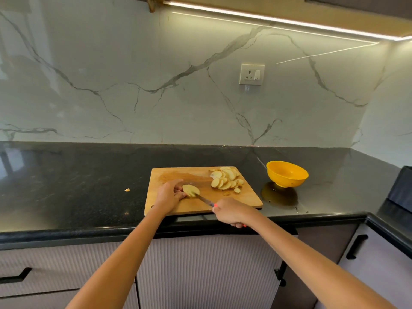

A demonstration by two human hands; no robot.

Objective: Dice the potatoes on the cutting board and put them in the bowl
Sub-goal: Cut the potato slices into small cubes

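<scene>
Marble-look wall [156, 74], pale grey with dark veins, fills the upper view; a lit strip light [278, 20] runs under the cabinet above it; a white socket [252, 74] with a switch sits on the wall, no readable writing on it. Black speckled counter [78, 186] runs across the view and turns a corner at right; ribbed pale cabinet doors [200, 275] with black handles below it.

Wooden cutting board [240, 199] lies near the counter's front edge; no brand or label legible anywhere. Yellow bowl [287, 173] stands on the counter just right of the board, apart from it; nothing visible inside from this angle.

Pile of potato slices [226, 180] lies at the board's far right corner; a few loose slices just in front of it. Left hand [168, 195] has its fingers curled round a potato piece [190, 190] at the board's left centre, holding it down. Right hand [230, 211] is clamped on the red handle of a knife [204, 200]; blade tip meets the potato piece. Small pale scrap [127, 190] lies on the counter left of the board.
</scene>
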